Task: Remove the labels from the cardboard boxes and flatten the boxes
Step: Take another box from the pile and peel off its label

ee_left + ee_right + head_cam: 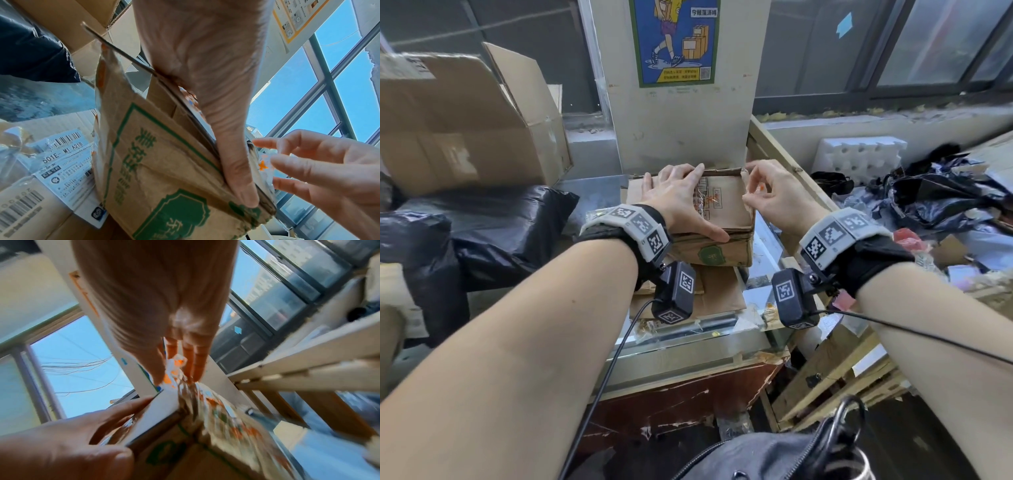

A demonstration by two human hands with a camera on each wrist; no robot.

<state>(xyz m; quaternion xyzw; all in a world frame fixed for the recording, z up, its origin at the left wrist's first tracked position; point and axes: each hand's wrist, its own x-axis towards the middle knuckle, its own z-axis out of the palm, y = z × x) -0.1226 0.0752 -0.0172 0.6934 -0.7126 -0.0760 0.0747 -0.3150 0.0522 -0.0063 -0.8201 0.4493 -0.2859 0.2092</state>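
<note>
A small brown cardboard box with green print sits on flattened cardboard on a counter top. My left hand lies flat on its top, fingers reaching the far edge and thumb along the near edge. Crinkled clear tape with orange print runs across the top. My right hand is at the box's far right corner and pinches a loose end of that tape between thumb and fingers. The right wrist view is blurred but shows the tape between the fingertips above the box.
Flattened cardboard lies under the box. A large open carton and black bags stand to the left. A wooden frame, white foam and a heap of dark bags are on the right. A shipping label lies beside the box.
</note>
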